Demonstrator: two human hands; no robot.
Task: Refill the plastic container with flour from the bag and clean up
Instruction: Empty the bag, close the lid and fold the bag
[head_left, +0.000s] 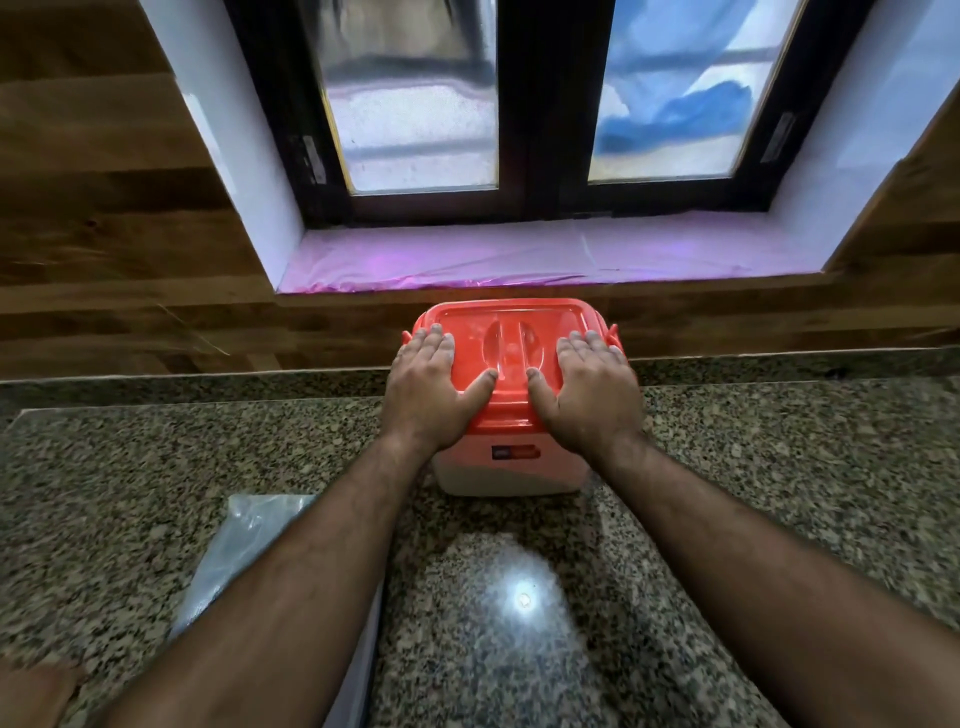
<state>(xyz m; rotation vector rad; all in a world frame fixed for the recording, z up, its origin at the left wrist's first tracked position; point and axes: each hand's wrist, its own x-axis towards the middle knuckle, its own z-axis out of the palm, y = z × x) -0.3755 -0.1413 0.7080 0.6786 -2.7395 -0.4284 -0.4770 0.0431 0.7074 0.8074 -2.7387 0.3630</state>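
Observation:
A white plastic container (511, 475) with an orange-red lid (511, 322) stands on the granite counter near the back wall. My left hand (434, 384) lies flat on the left half of the lid, fingers spread. My right hand (592, 387) lies flat on the right half in the same way. Both thumbs point inward toward the recessed handle (513, 345) in the lid's middle. The lid sits on the container. A flattened clear plastic bag (244, 551) lies on the counter at lower left, partly hidden under my left forearm.
The speckled granite counter (779, 467) stretches left and right of the container. A wood-panelled wall (130, 260) rises right behind it, with a window sill (545, 254) and dark-framed window above. A bright light reflection shows on the counter in front of the container.

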